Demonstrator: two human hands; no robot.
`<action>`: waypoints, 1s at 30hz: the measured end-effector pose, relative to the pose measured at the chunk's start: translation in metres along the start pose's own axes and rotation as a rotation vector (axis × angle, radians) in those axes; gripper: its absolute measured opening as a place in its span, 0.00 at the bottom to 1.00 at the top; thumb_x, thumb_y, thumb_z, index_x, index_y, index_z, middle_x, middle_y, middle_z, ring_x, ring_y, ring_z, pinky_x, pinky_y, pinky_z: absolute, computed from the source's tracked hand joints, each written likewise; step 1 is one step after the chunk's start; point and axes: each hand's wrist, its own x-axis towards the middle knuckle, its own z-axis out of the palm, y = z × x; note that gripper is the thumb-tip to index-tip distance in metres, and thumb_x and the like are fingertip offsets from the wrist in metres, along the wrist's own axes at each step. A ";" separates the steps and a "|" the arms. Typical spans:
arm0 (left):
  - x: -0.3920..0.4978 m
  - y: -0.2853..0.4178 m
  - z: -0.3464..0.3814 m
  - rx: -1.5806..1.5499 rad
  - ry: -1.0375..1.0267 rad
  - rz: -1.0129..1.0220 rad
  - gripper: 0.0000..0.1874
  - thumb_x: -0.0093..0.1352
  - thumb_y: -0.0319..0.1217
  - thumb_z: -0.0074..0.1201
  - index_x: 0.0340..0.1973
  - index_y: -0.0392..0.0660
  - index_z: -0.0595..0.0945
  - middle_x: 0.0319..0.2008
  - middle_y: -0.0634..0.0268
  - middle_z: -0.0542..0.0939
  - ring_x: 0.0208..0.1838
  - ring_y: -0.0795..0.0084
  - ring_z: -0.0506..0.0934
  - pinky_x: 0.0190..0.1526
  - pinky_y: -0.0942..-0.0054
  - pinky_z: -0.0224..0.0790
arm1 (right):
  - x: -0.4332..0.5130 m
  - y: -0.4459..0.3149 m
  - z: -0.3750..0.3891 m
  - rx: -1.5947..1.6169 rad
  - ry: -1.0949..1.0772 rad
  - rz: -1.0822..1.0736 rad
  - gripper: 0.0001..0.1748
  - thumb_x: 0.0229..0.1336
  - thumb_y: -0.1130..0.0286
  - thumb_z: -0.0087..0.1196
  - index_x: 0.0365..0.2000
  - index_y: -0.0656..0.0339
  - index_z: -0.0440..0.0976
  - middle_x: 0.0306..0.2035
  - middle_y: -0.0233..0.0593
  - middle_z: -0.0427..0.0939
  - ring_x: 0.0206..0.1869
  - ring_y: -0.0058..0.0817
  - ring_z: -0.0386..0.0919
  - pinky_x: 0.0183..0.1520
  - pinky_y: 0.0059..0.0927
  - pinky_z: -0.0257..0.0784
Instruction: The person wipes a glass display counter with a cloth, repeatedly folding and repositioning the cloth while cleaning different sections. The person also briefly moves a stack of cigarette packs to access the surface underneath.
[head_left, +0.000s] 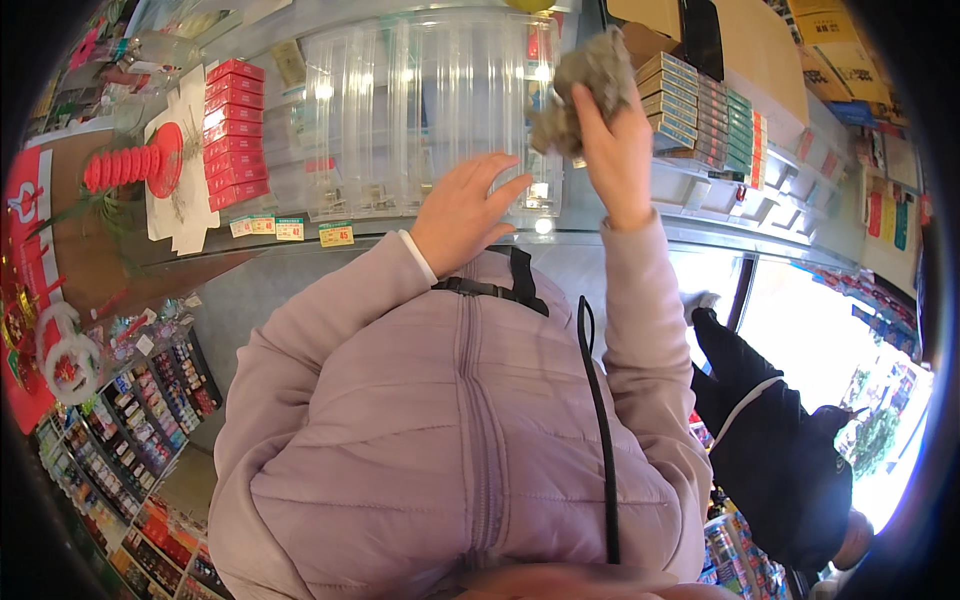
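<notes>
My right hand (616, 154) grips a crumpled grey cloth (592, 79) at the right end of a clear plastic display rack (439, 90). The rack has several long parallel channels and lies on a glass counter (577, 210). My left hand (469, 206) is over the rack's front edge, fingers spread and holding nothing. Whether its fingertips touch the plastic, I cannot tell.
Red boxes (235, 135) stand stacked left of the rack, by a red spiral stand (124, 166). Price tags (289, 230) line the counter's front edge. Stacked cartons (671, 97) are at the right. A person in dark clothes (780, 442) stands near the bright doorway.
</notes>
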 end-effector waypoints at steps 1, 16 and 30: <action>-0.002 0.000 0.003 0.026 0.015 -0.018 0.33 0.58 0.31 0.70 0.59 0.47 0.77 0.59 0.57 0.73 0.64 0.52 0.73 0.63 0.56 0.69 | 0.012 0.003 0.016 0.001 0.004 -0.085 0.18 0.65 0.65 0.58 0.48 0.68 0.72 0.38 0.55 0.83 0.41 0.57 0.80 0.45 0.44 0.75; -0.006 -0.007 0.012 0.024 -0.034 -0.040 0.21 0.58 0.30 0.69 0.48 0.48 0.82 0.51 0.62 0.77 0.44 0.57 0.80 0.43 0.60 0.74 | -0.027 0.007 0.043 -0.659 -0.664 -0.095 0.33 0.55 0.75 0.56 0.60 0.80 0.64 0.40 0.59 0.81 0.46 0.55 0.80 0.50 0.49 0.76; -0.019 -0.010 -0.023 -0.064 0.028 -0.021 0.30 0.57 0.33 0.70 0.56 0.47 0.80 0.60 0.58 0.75 0.63 0.54 0.73 0.67 0.49 0.65 | 0.018 0.021 -0.024 -0.330 -0.147 0.102 0.19 0.65 0.64 0.57 0.51 0.65 0.74 0.40 0.60 0.83 0.43 0.60 0.80 0.46 0.49 0.75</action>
